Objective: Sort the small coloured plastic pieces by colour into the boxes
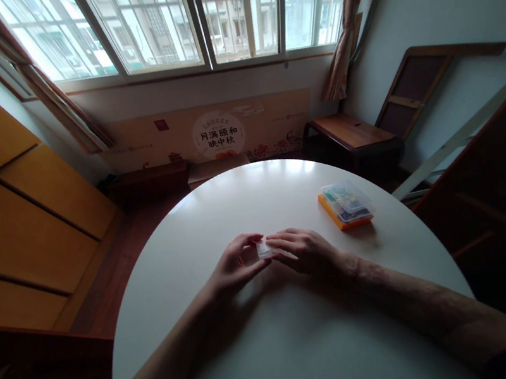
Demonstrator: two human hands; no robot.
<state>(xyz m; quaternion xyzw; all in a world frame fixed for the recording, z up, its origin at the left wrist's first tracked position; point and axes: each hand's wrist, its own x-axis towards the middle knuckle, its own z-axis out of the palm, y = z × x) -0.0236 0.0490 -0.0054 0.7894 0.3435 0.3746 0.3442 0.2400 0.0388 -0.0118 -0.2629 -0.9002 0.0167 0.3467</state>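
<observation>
A small clear-and-white box-like piece [264,250] sits between my two hands, over the middle of the white round table [184,239]. My left hand [239,262] grips its left side, thumb at the near edge and fingers at the far edge. From the right, my right hand [298,247] has its fingers closed against the piece's right side and top. The fingers cover part of it, and it is too small to name its kind.
An orange box with a clear lid [346,205] stands at the right of the table, small coloured things showing inside. Beyond the far edge are a wooden bench [354,130] and a printed cardboard panel [279,115]. A wooden cabinet [36,217] stands to the left.
</observation>
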